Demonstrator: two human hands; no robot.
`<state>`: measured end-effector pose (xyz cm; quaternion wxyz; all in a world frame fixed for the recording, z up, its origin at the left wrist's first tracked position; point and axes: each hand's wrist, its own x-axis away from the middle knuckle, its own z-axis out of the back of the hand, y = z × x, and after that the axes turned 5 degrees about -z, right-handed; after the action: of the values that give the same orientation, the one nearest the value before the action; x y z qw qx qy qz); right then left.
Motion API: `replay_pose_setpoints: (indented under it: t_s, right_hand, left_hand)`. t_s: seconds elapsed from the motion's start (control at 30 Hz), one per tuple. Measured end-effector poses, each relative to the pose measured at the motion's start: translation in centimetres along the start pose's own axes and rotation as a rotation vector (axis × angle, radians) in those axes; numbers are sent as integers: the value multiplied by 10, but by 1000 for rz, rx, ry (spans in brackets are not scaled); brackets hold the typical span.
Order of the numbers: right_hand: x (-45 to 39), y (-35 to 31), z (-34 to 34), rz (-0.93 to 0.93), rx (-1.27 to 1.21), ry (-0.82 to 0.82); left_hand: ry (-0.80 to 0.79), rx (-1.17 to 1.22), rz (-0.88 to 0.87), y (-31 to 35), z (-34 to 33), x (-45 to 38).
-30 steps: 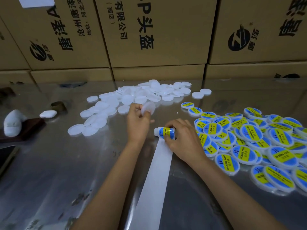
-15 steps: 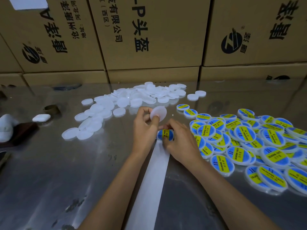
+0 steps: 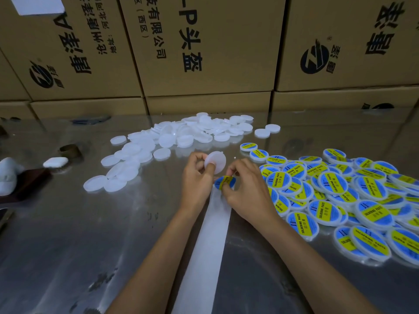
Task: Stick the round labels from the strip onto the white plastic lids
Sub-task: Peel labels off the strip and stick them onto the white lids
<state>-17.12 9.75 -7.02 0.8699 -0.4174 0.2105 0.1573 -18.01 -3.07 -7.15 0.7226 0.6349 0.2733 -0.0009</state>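
Note:
My left hand [image 3: 196,177] holds a blank white plastic lid [image 3: 215,162] upright between thumb and fingers. Just below it, my right hand [image 3: 248,191] pinches a round blue-and-yellow label [image 3: 225,182] at the top end of the white backing strip [image 3: 204,245], which runs down toward me between my forearms. A heap of blank white lids [image 3: 172,141] lies at the back centre and left. Several labelled lids [image 3: 335,196] are piled on the right.
The work surface is a shiny metal table [image 3: 68,234]. Cardboard boxes [image 3: 204,53] form a wall along its far edge. At the left stand a small white case [image 3: 55,162], a brown tape ring [image 3: 70,150] and a white object on a dark block [image 3: 9,175].
My left hand brought the blank lid from the heap toward the centre, beside my right hand. My right hand stays on the label at the strip's end, lifting it off the backing.

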Motion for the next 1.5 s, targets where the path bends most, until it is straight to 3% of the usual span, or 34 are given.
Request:
replay_pose_setpoints:
  t_s: [0.13, 0.37, 0.6, 1.13, 1.5]
  right_hand:
    - [0, -3, 5, -29, -100, 31]
    - [-9, -4, 17, -277, -394, 64]
    - [-15, -8, 25, -412, -664, -13]
    - [-15, -4, 24, -361, -559, 63]
    - [-12, 18, 15, -268, -214, 148]
  left_hand:
    - [-3, 56, 67, -1, -2, -2]
    - [-46, 330, 233, 8, 3, 0]
    - [-221, 558, 390, 23, 4, 1]
    - [-319, 584, 391, 30, 1, 7]
    - [-271, 741, 517, 25, 2, 9]
